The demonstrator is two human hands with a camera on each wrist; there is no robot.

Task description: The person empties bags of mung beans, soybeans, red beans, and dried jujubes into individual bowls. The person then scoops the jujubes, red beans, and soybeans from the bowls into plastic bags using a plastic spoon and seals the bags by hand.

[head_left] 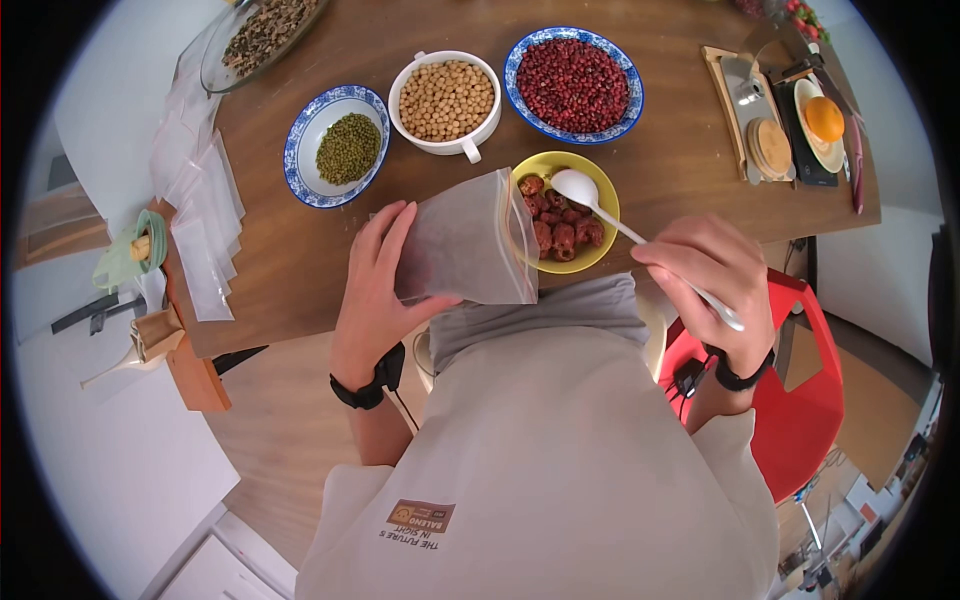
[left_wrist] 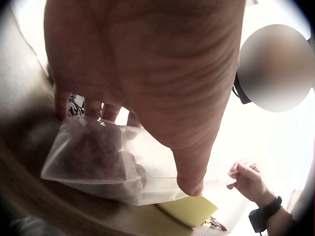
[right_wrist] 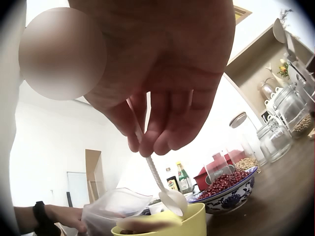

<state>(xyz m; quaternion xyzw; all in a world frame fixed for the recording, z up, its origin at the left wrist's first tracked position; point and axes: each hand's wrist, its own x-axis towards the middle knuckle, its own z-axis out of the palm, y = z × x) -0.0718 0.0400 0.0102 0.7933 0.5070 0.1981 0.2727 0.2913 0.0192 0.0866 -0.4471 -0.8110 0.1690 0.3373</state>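
I have the white spoon (head_left: 578, 190) in the right hand (head_left: 715, 275), its handle pinched between thumb and fingertips and its head hanging over the yellow bowl (head_left: 605, 190). Dark red dried fruits (head_left: 563, 238) lie in that bowl; from my views I cannot tell whether the spoon touches them. To the left, my left hand (head_left: 375, 285) grips the clear plastic bag (head_left: 460, 240), thumb on the near side and fingers on the far side. The bag's zip mouth faces right, over the left edge of the yellow bowl. Something dark reddish shows through the plastic, too blurred for me to name.

Farther across the wooden table (head_left: 290, 270) I see, left to right, a blue-and-white bowl (head_left: 298, 150) of green beans, a white two-handled pot (head_left: 440, 147) of chickpeas and a larger patterned bowl (head_left: 512, 82) of red seeds. Flat empty bags (head_left: 205, 230) overlap at the left. At the far right an orange (head_left: 824, 118) sits on a plate.
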